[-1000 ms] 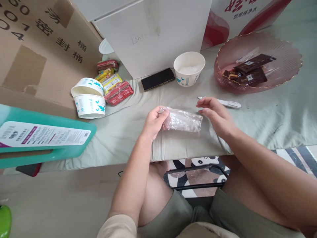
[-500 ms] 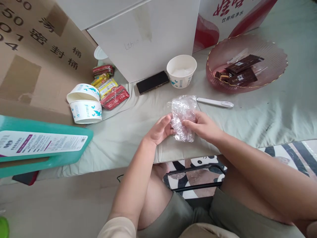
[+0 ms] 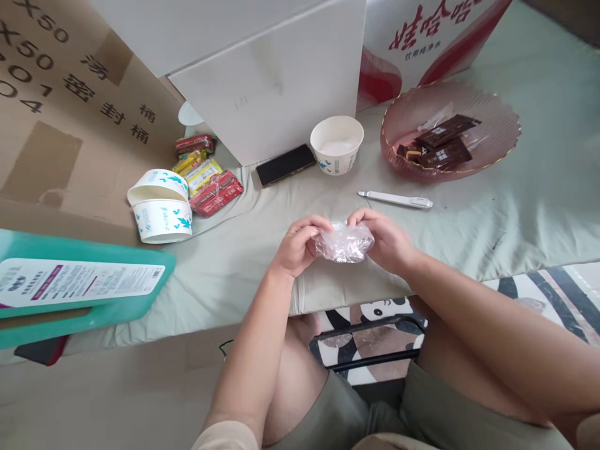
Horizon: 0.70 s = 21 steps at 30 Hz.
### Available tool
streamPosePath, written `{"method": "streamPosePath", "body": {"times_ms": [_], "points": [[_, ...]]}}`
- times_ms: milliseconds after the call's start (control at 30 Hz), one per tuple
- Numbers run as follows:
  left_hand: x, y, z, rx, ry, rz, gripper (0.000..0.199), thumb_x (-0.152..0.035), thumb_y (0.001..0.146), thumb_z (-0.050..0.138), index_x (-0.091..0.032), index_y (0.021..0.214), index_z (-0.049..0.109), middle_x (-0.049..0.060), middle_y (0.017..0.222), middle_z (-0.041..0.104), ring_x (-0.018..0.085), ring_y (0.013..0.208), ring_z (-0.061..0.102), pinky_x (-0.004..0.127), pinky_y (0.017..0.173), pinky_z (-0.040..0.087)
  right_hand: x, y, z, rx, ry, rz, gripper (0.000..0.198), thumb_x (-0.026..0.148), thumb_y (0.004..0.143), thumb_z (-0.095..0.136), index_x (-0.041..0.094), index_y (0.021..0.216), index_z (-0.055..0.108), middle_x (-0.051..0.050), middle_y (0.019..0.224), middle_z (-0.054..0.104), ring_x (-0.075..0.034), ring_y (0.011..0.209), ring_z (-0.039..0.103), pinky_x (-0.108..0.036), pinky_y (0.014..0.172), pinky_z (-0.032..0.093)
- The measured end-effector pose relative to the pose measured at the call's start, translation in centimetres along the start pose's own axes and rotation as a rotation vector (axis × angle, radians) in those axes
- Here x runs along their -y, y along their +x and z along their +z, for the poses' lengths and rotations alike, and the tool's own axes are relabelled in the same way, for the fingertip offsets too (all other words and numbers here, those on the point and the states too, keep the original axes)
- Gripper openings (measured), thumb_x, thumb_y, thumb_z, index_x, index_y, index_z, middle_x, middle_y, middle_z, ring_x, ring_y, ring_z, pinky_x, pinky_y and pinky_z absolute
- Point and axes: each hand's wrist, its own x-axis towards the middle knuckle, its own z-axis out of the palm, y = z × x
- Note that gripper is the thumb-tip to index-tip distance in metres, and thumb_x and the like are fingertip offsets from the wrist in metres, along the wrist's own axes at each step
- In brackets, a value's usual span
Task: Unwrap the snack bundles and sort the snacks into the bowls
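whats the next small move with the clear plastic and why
Perhaps ease the left hand and right hand gently apart to spread the clear plastic, since they pinch it at either side and it is crumpled between them.

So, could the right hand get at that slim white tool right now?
Probably yes: the slim white tool lies on the cloth just beyond the right hand, nothing visible between them, though that hand is holding clear plastic.
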Motion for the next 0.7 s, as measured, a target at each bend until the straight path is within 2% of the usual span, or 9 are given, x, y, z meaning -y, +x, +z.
{"method": "streamPosePath", "body": {"times_ms": [100,167,200,267,367,433,567,633,700], "points": [[-0.3,-0.1,-0.1,0.019,0.098,-0.040,0.033,-0.049,0.073,0.067,-0.016,0.074,0.066,-0.001,0.066,0.057,0.011,0.054,0.052,0.024,0.051,0.045,0.2,0.0,0.2,-0.024,-0.039,0.029,0.028,0.050,0.078,0.060,0.022,0.077,0.053,0.003,0.061,0.050,-0.013,0.053,0.047,-0.027,0.050,0.037],[-0.1,-0.2,0.0,-0.025,0.266,0.008,0.024,-0.038,0.070,0.072,-0.016,0.078,0.064,-0.003,0.066,0.055,0.008,0.056,0.049,0.021,0.054,0.042,0.3,-0.1,0.3,-0.076,-0.104,0.057,0.037,0.045,0.072,0.073,0.024,0.095,0.052,0.005,0.068,0.057,-0.013,0.057,0.052,-0.027,0.056,0.041],[0.1,-0.3,0.0,-0.042,0.329,0.038,0.021,-0.029,0.068,0.074,-0.016,0.081,0.063,-0.004,0.067,0.054,0.007,0.058,0.048,0.020,0.055,0.040,0.4,-0.1,0.4,-0.088,-0.134,0.072,0.049,0.040,0.068,0.079,0.025,0.105,0.049,0.005,0.073,0.060,-0.014,0.061,0.055,-0.027,0.059,0.044],[0.3,-0.6,0.1,-0.029,0.349,0.074,0.026,-0.020,0.068,0.072,-0.018,0.092,0.062,-0.004,0.075,0.057,0.007,0.063,0.050,0.020,0.060,0.041,0.7,-0.3,0.5,-0.086,-0.197,0.075,0.062,0.035,0.063,0.083,0.026,0.114,0.047,0.003,0.083,0.065,-0.016,0.071,0.061,-0.030,0.067,0.048],[0.2,-1.1,-0.1,0.009,0.265,0.104,0.038,-0.017,0.071,0.069,-0.021,0.107,0.059,0.000,0.099,0.061,0.010,0.082,0.060,0.024,0.077,0.048,1.2,-0.6,0.4,-0.137,-0.359,-0.017,0.043,0.040,0.066,0.080,0.022,0.096,0.055,0.000,0.084,0.065,-0.018,0.076,0.061,-0.031,0.070,0.047],[-0.1,-1.3,-0.4,-0.025,0.268,0.096,0.038,-0.015,0.074,0.068,-0.022,0.110,0.058,0.002,0.108,0.061,0.012,0.090,0.064,0.027,0.084,0.048,2.0,-0.4,0.3,-0.261,-0.507,-0.121,0.031,0.042,0.070,0.076,0.023,0.081,0.053,0.001,0.075,0.059,-0.016,0.069,0.054,-0.029,0.064,0.042],[-0.2,-1.1,-0.9,-0.099,0.306,0.082,0.023,-0.012,0.080,0.061,-0.019,0.102,0.060,0.001,0.098,0.063,0.011,0.083,0.065,0.028,0.083,0.047,5.2,2.3,0.8,-0.482,-0.825,-0.342,0.027,0.033,0.075,0.068,0.025,0.068,0.043,0.004,0.064,0.042,-0.014,0.059,0.038,-0.030,0.057,0.031],[-0.1,-0.8,-1.0,-0.083,0.298,0.097,0.017,-0.011,0.081,0.060,-0.018,0.097,0.061,0.001,0.092,0.063,0.010,0.079,0.064,0.028,0.082,0.048,7.7,5.1,1.1,-0.525,-1.017,-0.459,0.024,0.026,0.075,0.067,0.025,0.068,0.043,0.002,0.065,0.045,-0.016,0.063,0.042,-0.032,0.062,0.034],[-0.1,-0.5,-1.0,-0.068,0.289,0.093,0.013,-0.011,0.082,0.060,-0.017,0.093,0.062,0.000,0.089,0.063,0.010,0.078,0.062,0.028,0.081,0.049,10.1,8.7,1.3,-0.506,-1.211,-0.525,0.021,0.021,0.074,0.066,0.025,0.070,0.046,0.000,0.068,0.048,-0.018,0.069,0.048,-0.034,0.067,0.037]]}}
